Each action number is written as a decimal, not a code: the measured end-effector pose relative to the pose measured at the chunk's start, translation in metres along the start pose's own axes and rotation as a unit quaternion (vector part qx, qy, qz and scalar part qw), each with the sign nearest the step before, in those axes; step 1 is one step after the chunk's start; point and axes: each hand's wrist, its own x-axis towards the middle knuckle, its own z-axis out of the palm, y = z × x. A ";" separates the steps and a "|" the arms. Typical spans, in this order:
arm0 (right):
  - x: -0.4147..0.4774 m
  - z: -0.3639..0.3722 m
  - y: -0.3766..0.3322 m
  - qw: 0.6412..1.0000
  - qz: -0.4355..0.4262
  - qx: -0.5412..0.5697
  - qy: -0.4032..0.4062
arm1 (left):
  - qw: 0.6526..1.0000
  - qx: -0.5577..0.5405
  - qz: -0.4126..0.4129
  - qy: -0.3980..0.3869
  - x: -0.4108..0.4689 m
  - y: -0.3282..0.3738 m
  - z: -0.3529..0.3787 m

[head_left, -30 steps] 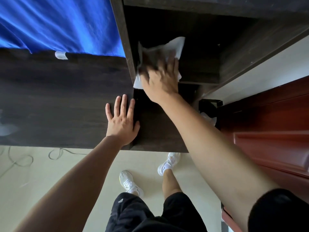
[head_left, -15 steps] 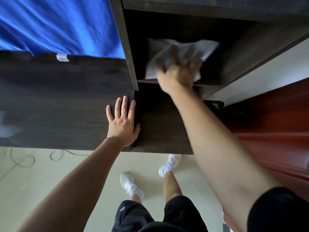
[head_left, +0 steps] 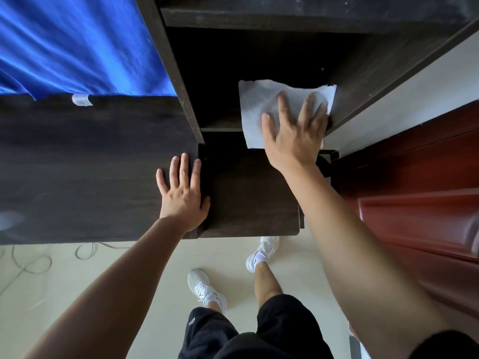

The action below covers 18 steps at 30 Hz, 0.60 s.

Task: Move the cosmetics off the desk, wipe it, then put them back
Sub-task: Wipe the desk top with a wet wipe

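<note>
Landmark for all positions: the dark, matte wood-grain upright divider panel that rises from the desk.

Your right hand lies right of the divider, inside the open shelf compartment. Its 4 fingers and thumb are straight and spread, palm down, pressing on a thin white rectangular paper sheet. Nothing is clenched or pinched; the hand only bears flat on the sheet. The fingertips are blurred. The sheet is soft and slightly rumpled, with 1 ragged far edge. Its right edge touches the compartment's right wall, and its near corner hangs past the shelf lip.

Your left hand rests at the foot of the divider, on the near side. The palm is down on the dark wood-grain desk top, fingers straight and close together, holding nothing. The thumb sits at the seam between the desk's 2 slabs.

The desk surface is flat, dull and streaked along the grain, both left and right of the divider.

Left of the divider, a glossy blue fabric with long folds covers the far part of the desk. A small white tag sits at its hem.

Far right of the divider stands a smooth red-brown panelled door.

Below the desk edge, 2 white lace-up sneakers stand on a pale floor, and thin cable loops lie to the left.
</note>
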 end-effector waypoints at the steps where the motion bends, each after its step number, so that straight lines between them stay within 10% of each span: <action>1: 0.006 0.000 -0.012 1.000 0.009 0.011 0.001 | 1.000 0.002 -0.001 -0.002 0.000 0.000 0.000; 11: 0.003 0.006 -0.081 0.976 -0.218 -0.001 -0.012 | 1.000 -0.008 -0.001 -0.006 0.000 -0.001 0.001; 18: 0.013 0.000 -0.020 0.999 -0.033 0.043 0.003 | 0.999 -0.028 0.012 0.008 0.001 -0.001 0.000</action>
